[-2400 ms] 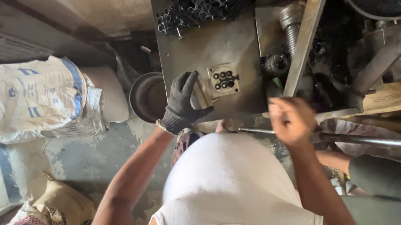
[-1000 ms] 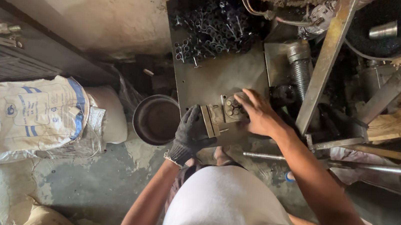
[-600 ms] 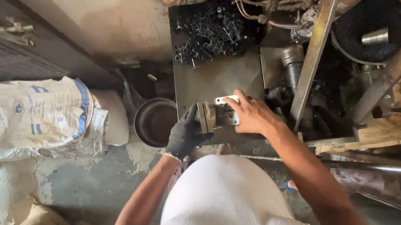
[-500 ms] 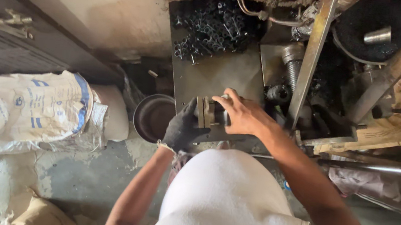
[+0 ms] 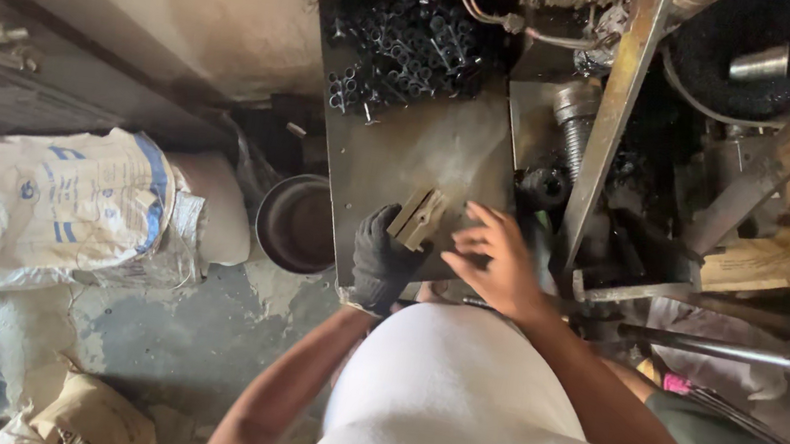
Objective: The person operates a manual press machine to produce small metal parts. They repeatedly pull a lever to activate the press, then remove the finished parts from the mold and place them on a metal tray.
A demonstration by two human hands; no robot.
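The gloved left hand (image 5: 382, 262) grips a tan metal block (image 5: 418, 219) on the steel surface (image 5: 423, 151); just right, the bare right hand (image 5: 494, 263) hovers, fingers spread, holding nothing.

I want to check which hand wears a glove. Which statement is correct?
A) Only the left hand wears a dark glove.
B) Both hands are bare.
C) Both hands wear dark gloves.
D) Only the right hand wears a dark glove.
A: the left hand is covered by a dark glove and grips the small tan block, while the right hand beside it is bare.
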